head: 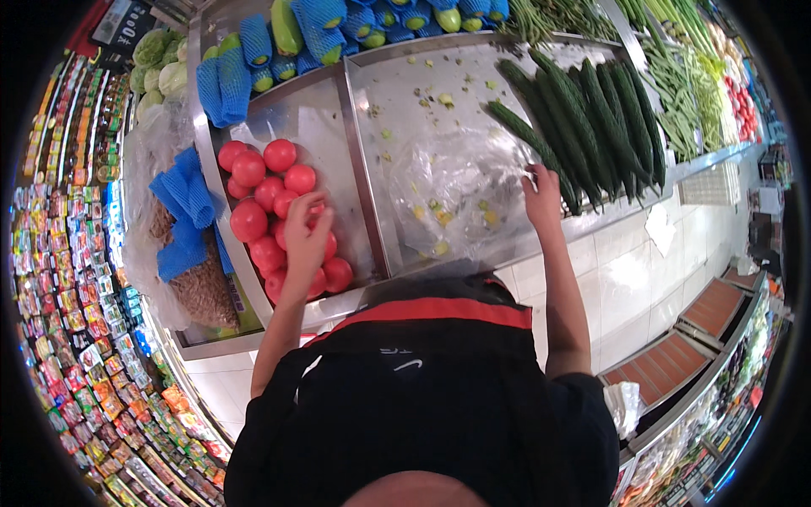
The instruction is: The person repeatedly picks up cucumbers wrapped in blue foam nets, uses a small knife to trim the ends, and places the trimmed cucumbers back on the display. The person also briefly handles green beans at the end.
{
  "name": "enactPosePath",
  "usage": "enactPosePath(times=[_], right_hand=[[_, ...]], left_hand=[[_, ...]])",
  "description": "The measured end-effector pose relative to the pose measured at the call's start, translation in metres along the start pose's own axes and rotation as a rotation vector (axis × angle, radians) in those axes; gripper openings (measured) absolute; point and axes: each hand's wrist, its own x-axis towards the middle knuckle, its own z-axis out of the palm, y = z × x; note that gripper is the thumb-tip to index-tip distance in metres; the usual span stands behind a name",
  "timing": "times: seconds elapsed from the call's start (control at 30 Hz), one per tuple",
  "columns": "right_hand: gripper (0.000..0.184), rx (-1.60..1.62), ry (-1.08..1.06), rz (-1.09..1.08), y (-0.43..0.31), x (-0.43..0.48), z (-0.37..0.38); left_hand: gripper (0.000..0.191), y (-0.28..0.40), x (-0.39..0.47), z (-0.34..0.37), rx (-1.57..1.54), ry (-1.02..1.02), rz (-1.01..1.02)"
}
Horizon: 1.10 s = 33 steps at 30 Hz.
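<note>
My left hand (306, 229) is over a pile of red tomatoes (248, 220) in the left compartment of a metal display bin. Its fingers are bent and spread above the tomatoes, with red showing between them; whether they grip one is hidden. My right hand (543, 193) pinches the edge of a clear plastic bag (459, 184), at the near end of the cucumbers. The bag lies spread across the middle compartment (396, 82). Long dark green cucumbers (586, 120) lie side by side to the right of my right hand.
A metal divider (361, 165) separates the compartments. Foam-netted green vegetables (317, 28) and long beans (557, 19) line the back. Leaf scraps (445, 100) dot the middle compartment. At left are blue foam nets (190, 190), cabbages (155, 57) and packed shelves (76, 355).
</note>
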Motion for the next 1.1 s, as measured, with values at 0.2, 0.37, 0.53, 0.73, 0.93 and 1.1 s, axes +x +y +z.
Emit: enactPosePath(times=[0.2,0.37,0.53,0.73,0.93,1.1], right_hand=[[0.02,0.406,-0.171,-0.059,0.002,-0.016,0.018],[0.019,0.166,0.09,-0.042,0.011,-0.017,0.0],[0.017,0.272,0.06,-0.036,0.006,0.0,-0.01],[0.031,0.454,-0.154,-0.18,-0.069,0.005,0.008],[0.039,0.716,-0.499,-0.347,-0.176,-0.029,0.029],[0.032,0.643,-0.62,-0.648,-0.162,-0.012,0.031]], left_hand=[[0.053,0.02,0.004,0.085,0.077,-0.176,0.08],[0.054,0.019,0.023,0.14,0.385,-0.217,0.107],[0.047,0.022,0.016,0.138,0.473,-0.682,0.047],[0.062,0.032,-0.002,0.081,0.251,-0.528,-0.109],[0.045,0.054,-0.01,0.098,-0.698,-0.197,-0.321],[0.035,0.054,-0.006,0.091,-1.242,-0.108,-0.455]])
